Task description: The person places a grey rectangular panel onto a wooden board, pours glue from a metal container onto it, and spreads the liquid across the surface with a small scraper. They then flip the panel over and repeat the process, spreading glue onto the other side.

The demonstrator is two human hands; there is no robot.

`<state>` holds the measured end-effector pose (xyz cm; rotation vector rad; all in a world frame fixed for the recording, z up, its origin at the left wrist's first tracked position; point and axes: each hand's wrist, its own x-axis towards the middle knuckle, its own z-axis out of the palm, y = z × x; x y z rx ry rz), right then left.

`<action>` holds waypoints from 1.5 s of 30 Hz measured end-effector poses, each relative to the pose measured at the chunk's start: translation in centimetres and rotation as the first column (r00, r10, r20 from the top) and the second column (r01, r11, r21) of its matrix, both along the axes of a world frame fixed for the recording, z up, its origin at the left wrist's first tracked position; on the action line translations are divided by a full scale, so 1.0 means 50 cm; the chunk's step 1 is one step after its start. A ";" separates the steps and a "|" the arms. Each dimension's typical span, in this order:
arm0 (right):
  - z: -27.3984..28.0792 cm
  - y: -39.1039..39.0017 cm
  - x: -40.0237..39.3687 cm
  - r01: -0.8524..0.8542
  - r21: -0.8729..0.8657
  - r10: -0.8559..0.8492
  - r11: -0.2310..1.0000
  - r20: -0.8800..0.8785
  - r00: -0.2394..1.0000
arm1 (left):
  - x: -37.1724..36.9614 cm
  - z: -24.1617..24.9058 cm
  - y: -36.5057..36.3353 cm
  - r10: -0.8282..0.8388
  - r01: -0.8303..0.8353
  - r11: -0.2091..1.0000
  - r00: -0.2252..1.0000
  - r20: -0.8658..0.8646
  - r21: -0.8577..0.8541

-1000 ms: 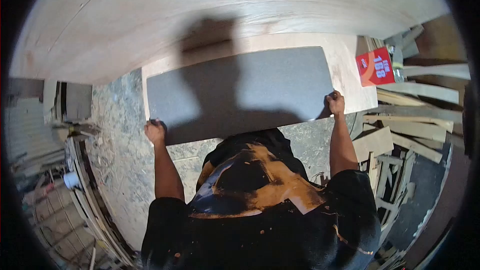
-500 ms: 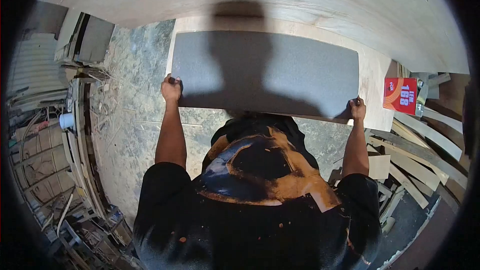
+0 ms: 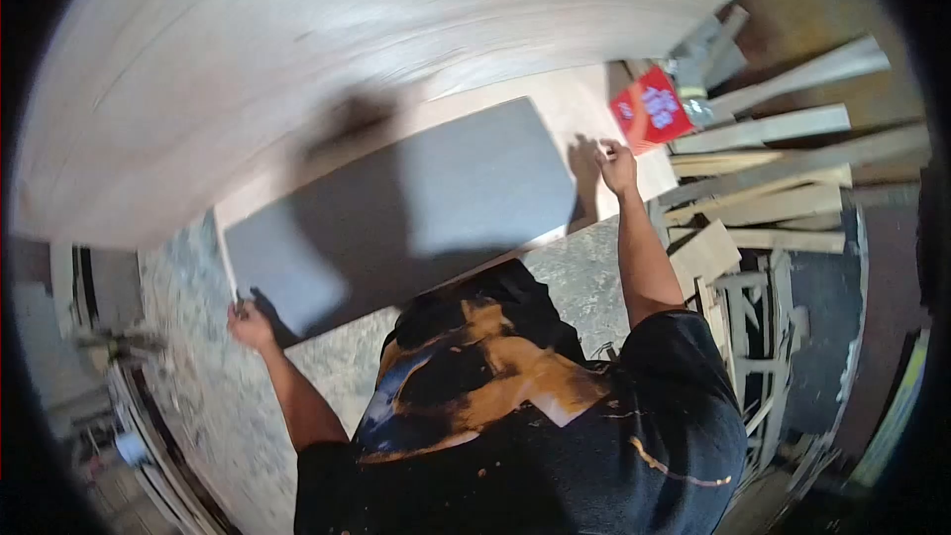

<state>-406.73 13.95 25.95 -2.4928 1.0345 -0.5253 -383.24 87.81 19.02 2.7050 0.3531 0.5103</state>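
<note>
A grey rectangular panel [image 3: 475,178] lies over a larger pale plywood sheet [image 3: 570,109], with a head-shaped shadow across it. My left hand [image 3: 252,325] is at the panel's near left corner, fingers slightly apart by its edge, with a dark shadow beside it. My right hand [image 3: 618,170] is off the panel's right end, over the bare plywood. Its fingers are apart, holding nothing, and its shadow falls to the left. Just beyond those fingertips stands a red can [image 3: 652,111] with white lettering.
A large pale board [image 3: 327,30] spans the far side. Wood strips and offcuts [image 3: 773,163] are piled at the right, beside a clear jar [image 3: 696,107]. Long timber pieces [image 3: 163,446] lie at the lower left, on a dusty concrete floor [image 3: 188,307].
My right hand has let go of the panel's right end and moved outward toward the red can. My left hand's fingers have loosened at the left corner. The view has turned and shifted.
</note>
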 end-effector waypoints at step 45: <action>-0.182 0.257 0.131 -0.228 0.932 0.212 0.282 0.171 0.962 | -0.053 0.006 -0.548 -0.770 0.744 0.638 0.621 -0.149 -0.197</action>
